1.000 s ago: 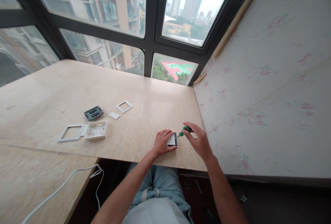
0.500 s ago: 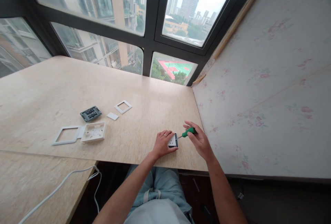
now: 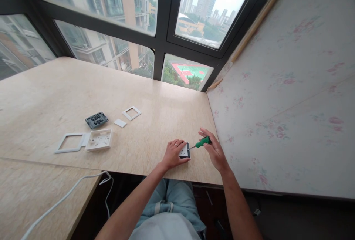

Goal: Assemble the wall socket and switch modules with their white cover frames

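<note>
My left hand (image 3: 173, 154) presses down on a small white wall socket (image 3: 185, 151) near the front edge of the beige stone counter (image 3: 155, 110), fingers curled over it. My right hand (image 3: 215, 150) grips a green-handled screwdriver (image 3: 202, 142), its metal tip touching the socket's right side. A ring shows on the left hand.
To the left lie a white back box (image 3: 99, 139), a white square frame (image 3: 70, 142), a dark grey switch module (image 3: 96, 120), a small white plate (image 3: 120, 122) and a smaller frame (image 3: 132, 113). A white cable (image 3: 69, 193) trails off the lower counter. A flowered wall (image 3: 283, 114) stands close at the right.
The right hand has shifted the screwdriver handle slightly to the right and lower against the socket. The left hand stays on the socket. The camera has tilted a little.
</note>
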A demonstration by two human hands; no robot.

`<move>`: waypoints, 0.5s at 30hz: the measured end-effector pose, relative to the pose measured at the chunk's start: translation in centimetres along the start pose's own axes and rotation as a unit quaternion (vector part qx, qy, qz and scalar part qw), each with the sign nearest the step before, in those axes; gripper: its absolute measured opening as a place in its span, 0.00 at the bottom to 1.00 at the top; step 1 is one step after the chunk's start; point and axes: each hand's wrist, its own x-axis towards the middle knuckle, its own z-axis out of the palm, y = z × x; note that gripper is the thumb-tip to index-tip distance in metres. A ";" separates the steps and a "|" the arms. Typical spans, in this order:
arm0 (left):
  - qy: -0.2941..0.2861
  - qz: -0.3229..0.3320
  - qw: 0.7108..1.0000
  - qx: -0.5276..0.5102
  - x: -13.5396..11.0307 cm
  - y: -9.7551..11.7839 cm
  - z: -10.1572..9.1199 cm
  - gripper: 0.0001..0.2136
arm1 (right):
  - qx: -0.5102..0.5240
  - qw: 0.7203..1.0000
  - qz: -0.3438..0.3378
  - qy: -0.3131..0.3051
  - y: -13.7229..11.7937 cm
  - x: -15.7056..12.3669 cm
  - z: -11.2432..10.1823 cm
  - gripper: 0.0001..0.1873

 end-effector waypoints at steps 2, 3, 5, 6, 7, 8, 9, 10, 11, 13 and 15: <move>0.003 0.002 1.000 0.002 0.0 -0.1 0.1 0.35 | 0.004 1.000 0.000 0.000 0.1 0.0 -0.3 0.23; 0.005 0.003 1.000 0.003 0.0 -0.1 0.2 0.35 | -0.015 1.000 -0.005 0.009 0.1 0.0 -0.4 0.22; 0.008 0.005 1.000 0.005 -0.1 -0.2 0.3 0.35 | -0.087 0.995 -0.033 0.044 0.0 0.0 -0.4 0.18; 0.008 0.005 1.000 0.005 -0.1 -0.3 0.3 0.35 | -0.130 0.988 -0.053 0.062 -0.1 0.0 -0.4 0.14; 0.008 0.006 1.000 0.006 -0.1 -0.3 0.4 0.35 | -0.171 0.980 -0.073 0.074 -0.2 0.0 -0.4 0.11; 0.007 0.005 1.000 0.007 -0.1 -0.3 0.4 0.35 | -0.204 0.972 -0.089 0.078 -0.3 0.0 -0.3 0.09; 0.006 0.005 1.000 0.008 -0.1 -0.3 0.4 0.35 | -0.226 0.966 -0.098 0.076 -0.3 0.0 -0.3 0.09; 0.005 0.004 1.000 0.009 -0.1 -0.3 0.3 0.35 | -0.237 0.964 -0.100 0.070 -0.4 0.0 -0.3 0.09; 0.005 0.003 1.000 0.009 -0.1 -0.2 0.3 0.35 | -0.237 0.965 -0.095 0.064 -0.4 -0.1 -0.2 0.11; 0.004 0.002 1.000 0.009 -0.1 -0.2 0.2 0.35 | -0.210 0.973 -0.075 0.054 -0.4 -0.2 -0.3 0.15; 0.005 0.002 1.000 0.008 0.0 -0.1 0.1 0.35 | -0.160 0.985 -0.054 0.034 -0.2 -0.3 -0.5 0.19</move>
